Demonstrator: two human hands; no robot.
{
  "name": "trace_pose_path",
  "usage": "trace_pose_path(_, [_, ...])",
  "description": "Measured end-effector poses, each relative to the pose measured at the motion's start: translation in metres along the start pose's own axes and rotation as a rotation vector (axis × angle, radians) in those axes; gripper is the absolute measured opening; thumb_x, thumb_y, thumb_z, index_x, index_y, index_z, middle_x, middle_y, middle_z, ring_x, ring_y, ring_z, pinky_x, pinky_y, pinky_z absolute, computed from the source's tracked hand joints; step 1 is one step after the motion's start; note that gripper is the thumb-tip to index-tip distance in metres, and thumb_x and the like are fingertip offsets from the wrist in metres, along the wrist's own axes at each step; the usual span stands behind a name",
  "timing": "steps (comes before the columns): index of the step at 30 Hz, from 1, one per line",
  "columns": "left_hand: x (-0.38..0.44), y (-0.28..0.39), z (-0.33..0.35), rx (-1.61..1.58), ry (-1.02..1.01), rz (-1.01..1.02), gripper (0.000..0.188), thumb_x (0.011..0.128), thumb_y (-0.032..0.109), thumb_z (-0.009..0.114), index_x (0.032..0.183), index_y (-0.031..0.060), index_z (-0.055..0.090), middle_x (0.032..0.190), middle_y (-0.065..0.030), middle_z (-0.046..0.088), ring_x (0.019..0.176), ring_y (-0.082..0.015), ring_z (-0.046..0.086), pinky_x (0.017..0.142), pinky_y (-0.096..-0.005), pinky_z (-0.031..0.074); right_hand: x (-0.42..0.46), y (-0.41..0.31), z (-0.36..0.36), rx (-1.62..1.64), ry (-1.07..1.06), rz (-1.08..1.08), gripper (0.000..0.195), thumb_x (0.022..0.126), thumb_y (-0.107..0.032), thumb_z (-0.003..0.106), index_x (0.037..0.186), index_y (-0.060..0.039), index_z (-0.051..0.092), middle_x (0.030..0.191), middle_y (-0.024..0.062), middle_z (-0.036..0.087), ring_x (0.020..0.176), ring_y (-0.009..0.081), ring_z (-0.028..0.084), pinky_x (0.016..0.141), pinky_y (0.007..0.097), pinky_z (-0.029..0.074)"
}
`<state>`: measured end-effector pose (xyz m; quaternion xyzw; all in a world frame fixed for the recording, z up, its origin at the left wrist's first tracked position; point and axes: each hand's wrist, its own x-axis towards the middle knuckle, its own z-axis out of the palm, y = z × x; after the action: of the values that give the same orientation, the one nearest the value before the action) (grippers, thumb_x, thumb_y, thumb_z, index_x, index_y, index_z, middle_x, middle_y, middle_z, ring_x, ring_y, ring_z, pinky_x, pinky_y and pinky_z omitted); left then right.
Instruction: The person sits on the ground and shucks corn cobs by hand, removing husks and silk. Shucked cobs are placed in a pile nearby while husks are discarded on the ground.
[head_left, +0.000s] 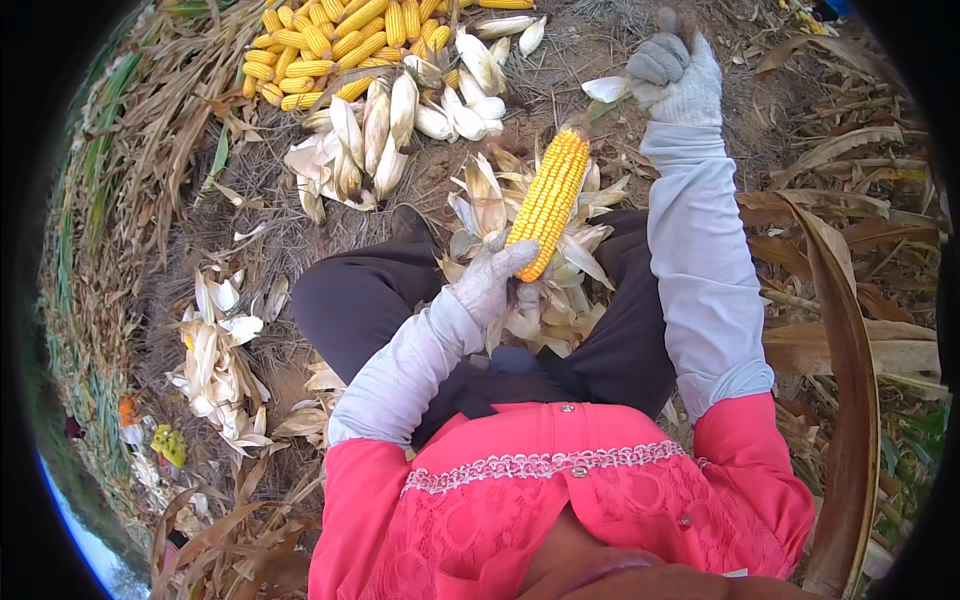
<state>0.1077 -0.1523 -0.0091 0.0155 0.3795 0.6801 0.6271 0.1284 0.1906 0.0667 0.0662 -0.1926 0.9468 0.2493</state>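
Note:
My left hand (491, 279), in a pale glove, grips a husked ear of yellow corn (551, 199) by its lower end. The ear tilts up and to the right above my crossed legs. Under it lies a heap of dry corn husks (581, 300) between my knees. My right hand (671, 79), also gloved, is raised at the far right with its fingers curled. A pale piece of husk (606, 89) sticks out on the left of that fist, and dark corn silk (686, 28) shows by the thumb. The inside of the fist is hidden.
A pile of bare yellow ears (322, 52) lies at the top left. Several ears still in husk (390, 127) lie before it. More loose husks (221, 360) are at my left. Dry corn stalks (832, 300) stand close on my right; people (142, 435) appear far left.

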Motion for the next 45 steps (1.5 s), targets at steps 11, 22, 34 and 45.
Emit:
trace_pose_path(11, [0.059,0.084,-0.03,0.165,0.133,-0.386,0.041,0.088,0.045,0.069,0.105,0.0094,0.057,0.073,-0.0052,0.054,0.046,-0.0107,0.038,0.041,-0.0265,0.034,-0.031,-0.004,-0.03,-2.322,0.155,0.473,0.062,0.085,-0.033,0.064,0.141,-0.0091,0.05,0.135,0.0212,0.058,0.124,0.036,0.056,0.104,0.0399,0.043])
trace_pose_path(22, [0.081,0.197,0.031,0.404,0.142,0.387,0.048,0.092,0.024,0.066,0.129,-0.0034,0.053,0.094,-0.0084,0.069,0.072,-0.0133,0.066,0.067,-0.0277,0.057,0.006,0.055,-0.003,-2.321,-0.149,0.969,0.057,0.081,-0.039,0.064,0.13,-0.0106,0.06,0.123,0.0212,0.064,0.116,0.0379,0.06,0.097,0.044,0.047])
trace_pose_path(34, [0.073,0.148,0.006,1.403,0.18,0.778,0.026,0.089,0.03,0.061,0.099,0.0059,0.063,0.086,-0.0174,0.068,0.081,-0.0354,0.069,0.073,-0.0434,0.055,0.034,0.1,-0.051,-2.284,-0.719,0.869,0.045,0.088,-0.033,0.063,0.126,-0.0085,0.062,0.123,0.0176,0.065,0.116,0.0348,0.06,0.096,0.041,0.048])
trace_pose_path(45, [0.079,0.146,0.007,1.664,0.11,0.828,0.023,0.087,0.027,0.062,0.084,0.0036,0.062,0.073,-0.0131,0.069,0.065,-0.0301,0.07,0.054,-0.0442,0.054,0.031,0.096,-0.126,-1.925,-0.392,0.847,0.05,0.088,-0.029,0.062,0.132,-0.0056,0.058,0.128,0.0187,0.063,0.121,0.0337,0.058,0.102,0.0389,0.045])
